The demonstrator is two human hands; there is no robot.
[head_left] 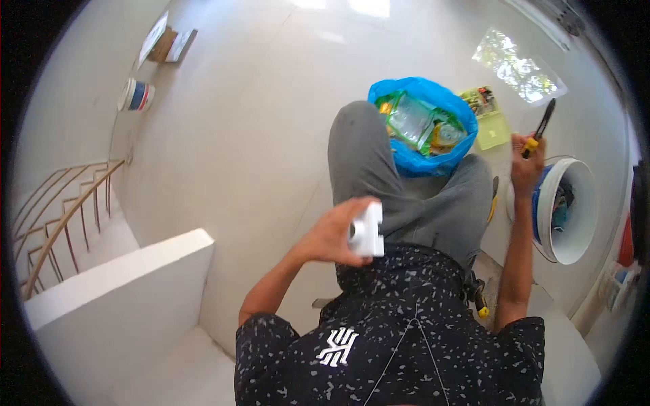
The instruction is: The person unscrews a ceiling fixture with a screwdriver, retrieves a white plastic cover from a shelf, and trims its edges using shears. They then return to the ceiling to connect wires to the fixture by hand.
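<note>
A small white box-like piece (pixel 370 230) with a round dark opening is in my left hand (pixel 335 232), in front of my lap. Fingers and thumb wrap around its sides. Out to the right, my right hand (pixel 527 164) grips a tool (pixel 539 130) with a yellow and black handle; its dark end points up and away from me. The exact kind of tool is too small to tell. Between my knees stands a blue plastic bag (pixel 433 162) holding clear and green packaging.
A yellow-green case (pixel 493 130) of small parts lies open beyond the bag. At right a white bucket (pixel 583 233) lies tipped with items inside. Another bucket (pixel 137 95) is at far left. A low white wall (pixel 122 277) and stair railing (pixel 74 210) stand left.
</note>
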